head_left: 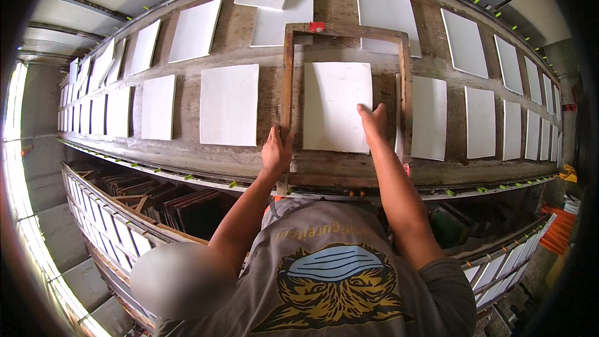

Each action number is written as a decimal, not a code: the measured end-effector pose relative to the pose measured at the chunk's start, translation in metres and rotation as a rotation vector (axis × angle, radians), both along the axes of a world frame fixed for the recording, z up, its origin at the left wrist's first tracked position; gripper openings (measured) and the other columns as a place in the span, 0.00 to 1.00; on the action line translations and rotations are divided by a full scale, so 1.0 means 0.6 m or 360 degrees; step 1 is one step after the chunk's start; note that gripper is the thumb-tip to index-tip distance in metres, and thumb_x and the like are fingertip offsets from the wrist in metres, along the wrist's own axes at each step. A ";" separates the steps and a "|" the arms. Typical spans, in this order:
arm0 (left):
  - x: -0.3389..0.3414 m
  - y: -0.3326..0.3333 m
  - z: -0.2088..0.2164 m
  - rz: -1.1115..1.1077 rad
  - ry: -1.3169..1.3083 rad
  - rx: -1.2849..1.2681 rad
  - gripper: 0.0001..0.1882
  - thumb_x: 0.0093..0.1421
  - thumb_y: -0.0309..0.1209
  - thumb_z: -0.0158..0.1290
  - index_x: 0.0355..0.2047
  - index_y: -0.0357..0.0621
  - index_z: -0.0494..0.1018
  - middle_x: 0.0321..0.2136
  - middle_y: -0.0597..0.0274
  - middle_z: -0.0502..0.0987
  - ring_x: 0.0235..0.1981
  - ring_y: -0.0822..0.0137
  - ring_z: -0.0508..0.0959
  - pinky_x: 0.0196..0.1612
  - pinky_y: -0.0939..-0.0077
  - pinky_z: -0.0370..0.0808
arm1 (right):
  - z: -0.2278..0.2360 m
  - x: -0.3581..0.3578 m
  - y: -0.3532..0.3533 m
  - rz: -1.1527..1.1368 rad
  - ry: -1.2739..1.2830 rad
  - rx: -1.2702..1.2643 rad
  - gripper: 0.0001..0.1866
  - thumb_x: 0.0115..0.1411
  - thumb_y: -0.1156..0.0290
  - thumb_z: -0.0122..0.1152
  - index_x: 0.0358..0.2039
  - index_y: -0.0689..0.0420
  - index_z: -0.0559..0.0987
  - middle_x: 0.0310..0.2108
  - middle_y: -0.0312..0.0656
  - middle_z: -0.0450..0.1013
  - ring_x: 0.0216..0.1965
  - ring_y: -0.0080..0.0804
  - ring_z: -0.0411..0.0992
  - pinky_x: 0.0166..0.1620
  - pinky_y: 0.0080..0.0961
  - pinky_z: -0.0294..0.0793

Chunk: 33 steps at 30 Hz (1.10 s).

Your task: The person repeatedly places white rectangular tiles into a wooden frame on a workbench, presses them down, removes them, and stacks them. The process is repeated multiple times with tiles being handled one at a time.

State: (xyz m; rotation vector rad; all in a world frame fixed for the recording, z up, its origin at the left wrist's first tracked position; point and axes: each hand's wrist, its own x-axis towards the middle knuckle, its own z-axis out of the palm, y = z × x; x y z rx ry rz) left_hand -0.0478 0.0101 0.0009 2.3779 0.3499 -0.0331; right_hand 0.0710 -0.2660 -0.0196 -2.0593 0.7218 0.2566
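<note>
Left hand [276,151] against left bar of wooden frame [289,81] – can't tell how tight. Right hand [374,123] at white panel's [336,106] right edge, thumb over its face – pinch unclear. Panel sits within the frame outline, on brown tabletop [188,109]; frame's right bar overlaps neighbouring panel [428,118].

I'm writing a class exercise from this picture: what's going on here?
A person works at a long table bearing two rows of white sheets. The left hand is at the left side of a wooden frame; the right hand is at the right edge of the sheet inside the frame's outline.
</note>
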 end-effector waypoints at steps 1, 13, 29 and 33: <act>0.000 0.000 0.001 0.0005 0.0025 0.0007 0.19 0.68 0.44 0.51 0.48 0.42 0.65 0.43 0.41 0.77 0.42 0.35 0.77 0.40 0.44 0.74 | -0.005 -0.003 0.001 -0.0051 -0.0118 0.0032 0.42 0.56 0.56 0.72 0.60 0.71 0.64 0.58 0.60 0.67 0.60 0.50 0.67 0.60 0.42 0.66; -0.003 0.005 -0.001 0.0003 0.0124 0.0074 0.22 0.67 0.44 0.52 0.51 0.41 0.64 0.44 0.40 0.77 0.41 0.34 0.78 0.40 0.43 0.75 | 0.024 0.001 -0.042 -0.0548 -0.1037 0.0729 0.32 0.60 0.64 0.71 0.59 0.56 0.64 0.54 0.45 0.67 0.54 0.36 0.66 0.58 0.39 0.66; 0.004 0.001 0.020 0.0034 0.0178 0.0015 0.20 0.67 0.45 0.51 0.48 0.43 0.65 0.43 0.42 0.78 0.40 0.34 0.78 0.40 0.42 0.75 | -0.016 0.012 -0.025 -0.0022 -0.0588 0.0315 0.31 0.61 0.68 0.66 0.64 0.54 0.67 0.60 0.52 0.68 0.59 0.46 0.68 0.61 0.42 0.67; 0.004 0.000 0.014 0.0026 0.0136 0.0069 0.20 0.67 0.45 0.51 0.48 0.43 0.65 0.43 0.42 0.78 0.41 0.35 0.78 0.40 0.42 0.75 | -0.017 0.000 -0.023 0.0071 -0.0601 0.0240 0.31 0.62 0.68 0.65 0.65 0.54 0.67 0.59 0.52 0.70 0.58 0.47 0.70 0.60 0.42 0.69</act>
